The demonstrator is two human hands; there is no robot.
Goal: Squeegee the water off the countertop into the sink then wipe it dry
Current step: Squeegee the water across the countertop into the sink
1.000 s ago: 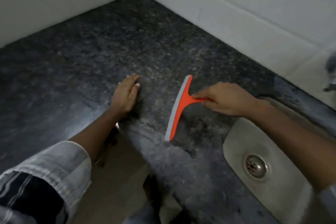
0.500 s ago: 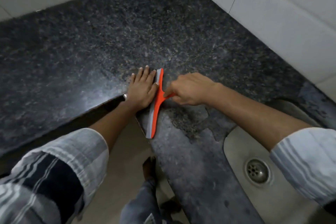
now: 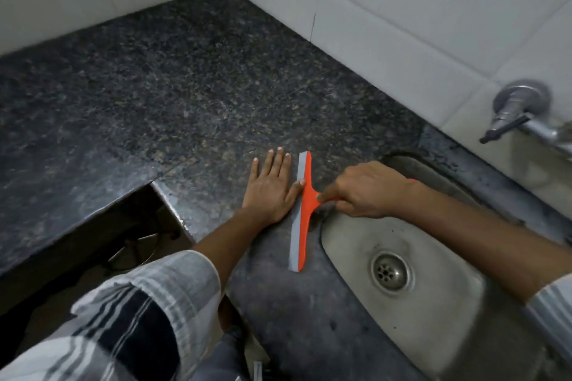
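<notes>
Here, an orange squeegee [image 3: 305,204] with a grey rubber blade lies blade-down on the dark speckled desk [image 3: 185,96], just beside the rim of the steel sink [image 3: 433,312]. The right hand [image 3: 368,190] curls round its short handle, forefinger stretched toward the neck; that handle looks the natural place to hold it. The tool appears light, its plastic frame stiff and its blade edge soft, likely slippery when wet. The left hand [image 3: 270,187] lies flat with fingers spread on the stone, thumb touching the blade's back. A tap [image 3: 520,114] juts from the white wall tiles [image 3: 402,25] beyond the basin. Compared with half a second earlier, hands and squeegee sit nearer the sink, the flat palm keeping its place against the blade, and the tap has come into view
</notes>
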